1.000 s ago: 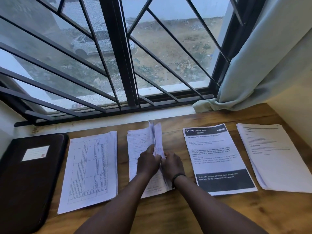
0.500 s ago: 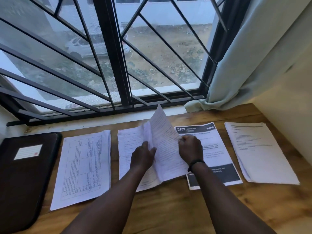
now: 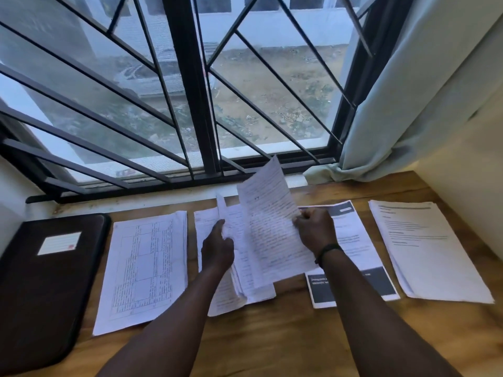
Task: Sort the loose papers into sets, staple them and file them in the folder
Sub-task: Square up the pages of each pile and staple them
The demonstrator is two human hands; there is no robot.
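No legible text on papers (image 3: 272,229)

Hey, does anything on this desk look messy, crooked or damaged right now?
Mostly tidy. The handwritten pile in the middle is the untidy one: its lower edges are fanned and uneven, and the right hand holds one sheet lifted off it. No tears or spills show.

A home study corner is suggested: a varnished wooden desk (image 3: 272,349) is set against a black-barred window (image 3: 190,104) across the upper frame, a pale green curtain (image 3: 394,104) is gathered at upper right, and 4 white paper stacks (image 3: 144,268) and a dark zipped folder (image 3: 40,289) are laid out.
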